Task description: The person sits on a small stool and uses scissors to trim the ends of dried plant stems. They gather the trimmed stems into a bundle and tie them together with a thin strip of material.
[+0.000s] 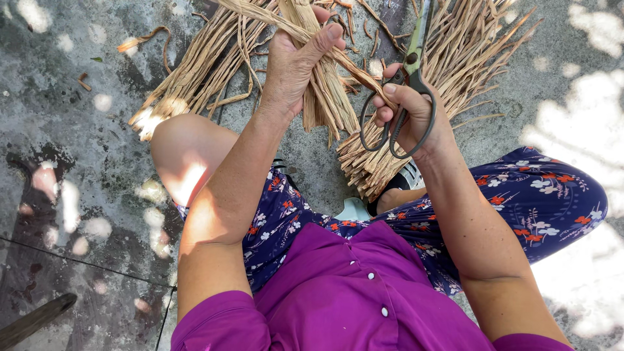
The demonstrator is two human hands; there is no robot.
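Observation:
My left hand [296,62] is closed round a bundle of dry tan fibre strips [325,84], thumb pressed across the top of it. My right hand [409,114] grips a pair of scissors [406,78] with grey loop handles and green-tinted blades that point up toward the top edge. The same hand also pinches one strip running from the bundle. The blade tips are cut off by the frame. Both hands are raised over my knees.
Piles of the same dry strips lie on the concrete ground: one at the upper left [188,78], another at the upper right [468,52]. A sandal [409,177] shows under the bundle. A dark curved object [32,320] lies at the lower left.

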